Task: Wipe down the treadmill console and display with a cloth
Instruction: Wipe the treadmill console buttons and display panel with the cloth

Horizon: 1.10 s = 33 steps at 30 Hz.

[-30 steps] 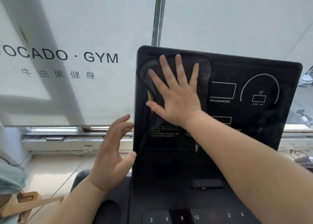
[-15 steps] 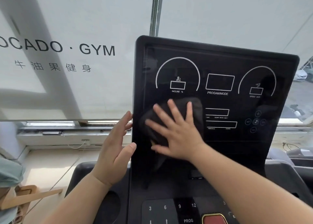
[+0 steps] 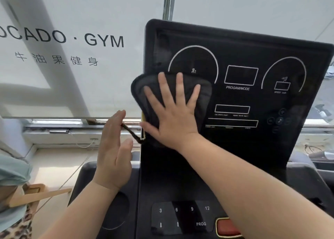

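My right hand (image 3: pixel 173 112) is stretched out ahead, palm pressed flat, fingers spread wide. My left hand (image 3: pixel 113 152) is raised just below and left of it, fingers straight and together, thumb apart, palm turned toward my right wrist.

Cloth (image 3: pixel 203 96) on display (image 3: pixel 242 58), left edge — keypad (image 3: pixel 180 218) below.

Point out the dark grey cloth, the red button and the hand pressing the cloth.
dark grey cloth (image 3: pixel 140 92), head view, bare upper-left corner.
red button (image 3: pixel 226 228), head view, visible left part.
right hand (image 3: pixel 173 123), head view, its back.
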Each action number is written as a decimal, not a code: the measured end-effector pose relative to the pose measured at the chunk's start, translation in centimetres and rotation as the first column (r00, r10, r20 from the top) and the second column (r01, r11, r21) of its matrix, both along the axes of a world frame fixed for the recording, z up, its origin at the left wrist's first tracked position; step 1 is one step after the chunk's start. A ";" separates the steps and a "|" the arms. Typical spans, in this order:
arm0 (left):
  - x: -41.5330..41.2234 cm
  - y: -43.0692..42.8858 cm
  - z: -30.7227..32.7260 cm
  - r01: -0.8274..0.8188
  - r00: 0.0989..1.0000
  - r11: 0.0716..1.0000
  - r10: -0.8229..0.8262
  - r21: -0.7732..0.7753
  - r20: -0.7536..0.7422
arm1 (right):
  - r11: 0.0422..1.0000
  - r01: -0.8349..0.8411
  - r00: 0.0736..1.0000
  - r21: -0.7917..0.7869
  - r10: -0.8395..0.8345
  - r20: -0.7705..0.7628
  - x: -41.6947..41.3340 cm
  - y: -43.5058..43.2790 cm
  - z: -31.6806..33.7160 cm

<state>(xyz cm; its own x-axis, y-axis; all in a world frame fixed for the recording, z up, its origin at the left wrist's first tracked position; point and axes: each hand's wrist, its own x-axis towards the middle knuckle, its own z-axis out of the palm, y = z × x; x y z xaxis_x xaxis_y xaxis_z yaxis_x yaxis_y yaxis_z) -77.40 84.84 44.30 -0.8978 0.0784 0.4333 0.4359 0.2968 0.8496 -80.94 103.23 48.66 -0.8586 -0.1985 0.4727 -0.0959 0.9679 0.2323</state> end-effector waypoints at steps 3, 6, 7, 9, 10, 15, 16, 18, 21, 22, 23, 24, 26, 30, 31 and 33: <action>0.3 0.1 -0.6 -0.095 0.994 0.980 0.083 -0.175 -0.076 | 0.998 -0.054 0.995 0.041 0.050 0.086 3.9 -1.0 -6.5; 1.1 0.9 -1.3 -0.088 0.995 0.956 0.073 -0.278 -0.062 | 0.997 -0.038 0.993 0.072 0.029 0.114 5.4 -1.2 -9.0; 1.4 1.3 -1.6 -0.073 0.997 0.953 0.063 -0.293 -0.043 | 0.997 -0.043 0.993 0.070 0.035 0.110 5.5 -1.0 -9.0; 2.0 2.1 -2.2 -0.044 0.999 0.950 0.038 -0.308 -0.024 | 0.996 -0.068 0.994 0.063 0.062 0.095 5.6 -0.3 -8.9; 2.3 2.4 -2.6 -0.029 1.000 0.950 0.027 -0.310 -0.011 | 0.995 -0.079 0.994 0.059 0.074 0.085 5.8 0.4 -8.8; 3.4 3.4 -4.2 0.033 0.999 0.949 -0.021 -0.313 0.041 | 0.996 -0.029 0.998 0.084 0.023 0.061 7.7 6.8 -9.3; 3.5 3.5 -4.2 0.039 0.998 0.949 -0.024 -0.312 0.053 | 0.996 0.006 0.998 0.094 -0.013 0.065 8.3 8.6 -9.3; 3.7 3.7 -4.1 0.043 0.997 0.950 -0.018 -0.311 0.081 | 0.992 0.091 0.991 0.085 -0.099 0.089 9.6 12.2 -9.5; 4.0 3.7 -3.9 0.042 0.995 0.958 -0.013 -0.283 0.103 | 0.975 0.224 0.965 0.010 -0.223 0.139 11.5 15.8 -9.5; 4.1 3.7 -3.8 0.041 0.994 0.963 -0.013 -0.267 0.105 | 0.968 0.250 0.956 -0.007 -0.246 0.159 11.8 16.1 -9.5; 4.1 3.7 -3.8 0.040 0.994 0.967 -0.013 -0.250 0.109 | 0.964 0.266 0.951 -0.022 -0.259 0.171 11.8 16.0 -9.6; 4.2 3.6 -3.8 0.043 0.993 0.971 -0.016 -0.234 0.115 | 0.959 0.280 0.947 -0.040 -0.269 0.177 11.6 15.4 -9.6; 4.2 3.5 -3.9 0.058 0.991 0.974 -0.030 -0.219 0.128 | 0.952 0.297 0.943 -0.068 -0.281 0.179 10.9 13.5 -9.7; 3.8 3.1 -4.3 0.062 0.994 0.969 -0.040 -0.237 0.097 | 0.991 0.128 0.984 -0.041 -0.121 0.131 9.0 7.6 -9.6; 3.8 3.2 -4.3 0.054 0.995 0.974 -0.035 -0.221 0.090 | 0.997 0.066 0.991 -0.038 -0.061 0.120 8.4 5.7 -9.4; 3.9 3.8 -4.0 0.033 0.995 0.990 -0.020 -0.140 0.097 | 0.999 -0.017 0.991 -0.052 0.023 0.129 7.6 2.1 -9.0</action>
